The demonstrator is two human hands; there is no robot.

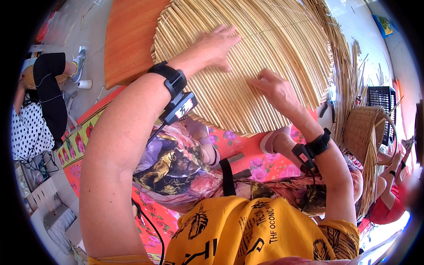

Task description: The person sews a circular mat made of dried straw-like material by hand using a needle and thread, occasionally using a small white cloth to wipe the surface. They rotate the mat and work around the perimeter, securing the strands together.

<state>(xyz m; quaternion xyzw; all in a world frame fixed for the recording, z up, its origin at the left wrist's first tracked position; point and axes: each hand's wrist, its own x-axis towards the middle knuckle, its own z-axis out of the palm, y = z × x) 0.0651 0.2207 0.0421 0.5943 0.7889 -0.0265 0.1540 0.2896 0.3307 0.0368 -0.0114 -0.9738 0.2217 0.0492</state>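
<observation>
A large round mat of straw-coloured stalks [247,101] lies before me, its stalks side by side and a thin thread line crossing its far part. My left hand [216,46] rests on the mat's left side with the fingers stretched and spread, holding nothing. Closer to the middle, my right hand [278,92] has its fingers curled, thumb and forefinger together low over the stalks. Whatever may be between those fingertips is too small to make out. Both wrists carry black straps with small boxes.
A reddish-brown board [128,44] extends beneath the mat's left. Right of it are bundled loose stalks [349,88], pliers [324,109], a woven basket [360,132] and a black crate [382,99]. A white thread spool [85,84] lies at left. Other people sit on both sides.
</observation>
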